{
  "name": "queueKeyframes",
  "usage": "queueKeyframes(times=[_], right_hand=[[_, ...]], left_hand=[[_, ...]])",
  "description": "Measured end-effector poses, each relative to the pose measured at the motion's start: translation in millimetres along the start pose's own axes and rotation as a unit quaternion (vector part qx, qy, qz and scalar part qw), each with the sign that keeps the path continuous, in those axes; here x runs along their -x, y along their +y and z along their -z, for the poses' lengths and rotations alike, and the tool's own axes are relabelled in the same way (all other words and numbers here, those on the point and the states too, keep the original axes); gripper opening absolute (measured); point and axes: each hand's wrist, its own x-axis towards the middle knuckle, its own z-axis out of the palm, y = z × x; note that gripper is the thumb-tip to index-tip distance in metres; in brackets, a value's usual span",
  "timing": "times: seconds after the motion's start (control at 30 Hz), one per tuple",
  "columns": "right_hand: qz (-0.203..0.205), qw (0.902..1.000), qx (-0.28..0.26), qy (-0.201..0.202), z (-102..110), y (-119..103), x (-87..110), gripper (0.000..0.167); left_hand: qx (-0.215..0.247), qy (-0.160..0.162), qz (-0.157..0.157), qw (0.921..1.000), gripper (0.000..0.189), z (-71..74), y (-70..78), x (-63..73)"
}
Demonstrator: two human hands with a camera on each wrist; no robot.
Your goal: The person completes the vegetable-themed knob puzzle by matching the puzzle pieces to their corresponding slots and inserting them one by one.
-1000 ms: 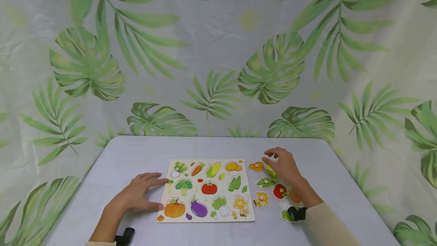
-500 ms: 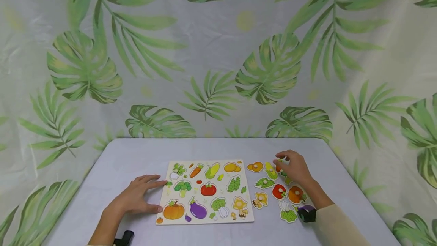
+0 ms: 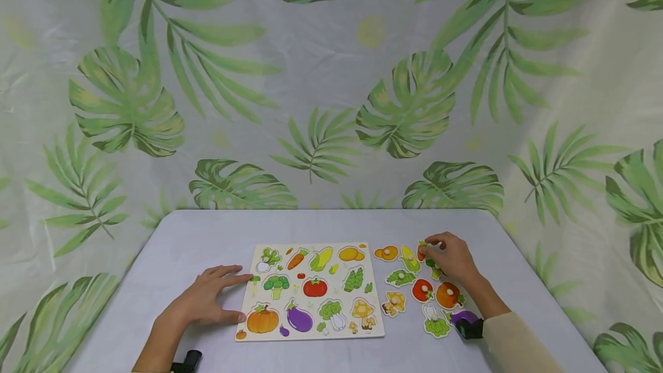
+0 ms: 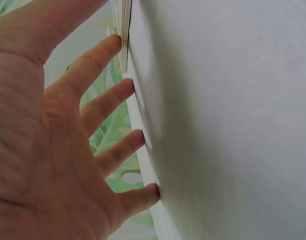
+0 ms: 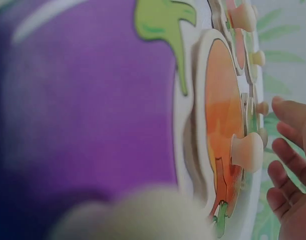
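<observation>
Poised with right grip [image 3: 453, 258] half open, apparently empty, just right of and partly covering an orange, carrot-shaped wooden piece [image 3: 420, 252] on the white-covered bench [image 3: 311, 224], leafy end pointing away; well apart from left grip [image 3: 209, 298], spread emptily against the cream rectangular board [image 3: 308, 337].

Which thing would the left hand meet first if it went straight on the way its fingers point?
The left hand would first meet the left edge of the puzzle board. Its index fingertip seems to be at that edge, perhaps touching, though exact contact is hard to judge.
</observation>
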Motion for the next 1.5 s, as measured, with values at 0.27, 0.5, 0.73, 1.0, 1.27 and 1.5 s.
queueKeyframes(times=[0.27, 0.5, 0.73, 1.0, 1.27, 1.5], right_hand=[[-0.003, 0.9996, -0.013, -0.026, -3, 5, 0.8, 0.031], [-0.012, 0.9992, -0.012, -0.036, -4, 9, 2.7, 0.030], [0.000, 0.9995, -0.011, -0.029, -5, 9, 4.2, 0.031], [0.012, 0.9997, -0.006, -0.022, -4, 6, 2.2, 0.023], [0.020, 0.9997, -0.004, -0.013, 1, -2, 0.0, 0.023], [0.014, 0.9999, -0.002, -0.008, 4, -10, -0.9, 0.023]], left_hand=[[-0.005, -0.001, 0.000, 1.0000, 0.086, -3.2, -3.4, 0.5], [-0.006, 0.003, -0.005, 1.0000, 0.085, -1.4, -2.1, 0.1], [0.000, -0.006, 0.002, 1.0000, 0.085, 0.5, 1.1, 0.2], [0.000, -0.005, 0.006, 1.0000, 0.085, 0.7, 1.2, 0.1], [-0.005, -0.005, 0.005, 1.0000, 0.084, -1.9, -2.4, 1.2], [-0.006, -0.001, -0.001, 1.0000, 0.084, -1.3, -1.2, -1.0]])
